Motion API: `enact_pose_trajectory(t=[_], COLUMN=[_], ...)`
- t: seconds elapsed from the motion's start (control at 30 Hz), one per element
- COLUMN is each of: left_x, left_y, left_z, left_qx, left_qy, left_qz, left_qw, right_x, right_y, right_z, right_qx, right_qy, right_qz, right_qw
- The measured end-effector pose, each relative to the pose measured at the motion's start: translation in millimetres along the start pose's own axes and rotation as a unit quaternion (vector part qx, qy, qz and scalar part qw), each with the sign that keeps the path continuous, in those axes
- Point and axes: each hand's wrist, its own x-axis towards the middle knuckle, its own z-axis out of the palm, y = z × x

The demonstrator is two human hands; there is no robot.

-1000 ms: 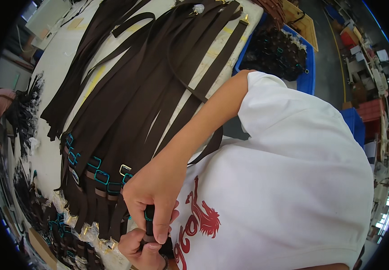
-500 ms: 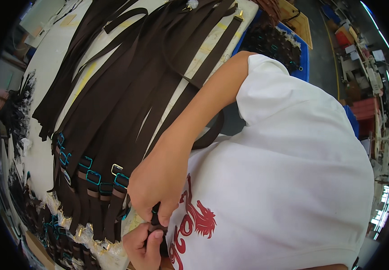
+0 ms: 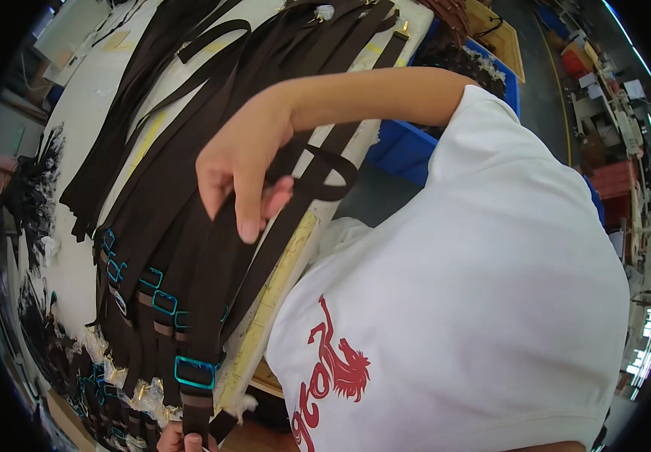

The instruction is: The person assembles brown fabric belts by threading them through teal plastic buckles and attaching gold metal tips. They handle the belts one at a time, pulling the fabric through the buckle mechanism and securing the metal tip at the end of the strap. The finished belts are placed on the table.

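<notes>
A dark brown webbing strap lies lengthwise over a row of similar straps, with a teal rectangular buckle near its lower end. My left hand is closed on the strap's end just below that buckle, partly cut off by the lower picture edge. Farther up, my right hand is over the straps with its thumb pointing down and fingers curled round the same strap. Beyond these fingers a strap loop curves past the table edge.
Several brown straps with teal buckles cover the pale table. Clear plastic-wrapped gold fittings lie at their lower ends. A blue crate stands beyond the table edge, near a yellow crate.
My hands have parted from close together by my shirt. The right went up over the straps, the left down and leftward. The buckled strap now lies stretched along the others.
</notes>
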Motion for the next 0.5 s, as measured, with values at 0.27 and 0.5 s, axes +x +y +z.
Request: enact_pose_trajectory(t=[0.27, 0.5], left_x=[19, 51], left_y=[-17, -56], left_z=[-48, -62], left_qx=[0.172, 0.379], left_qy=[0.152, 0.106], left_qz=[-0.006, 0.089], left_qw=[0.973, 0.915], right_x=[-159, -266], right_y=[12, -7], right_z=[-93, -112], right_qx=[-0.258, -0.226], right_qy=[0.274, 0.663], right_qz=[0.094, -0.079], right_qw=[0.922, 0.709])
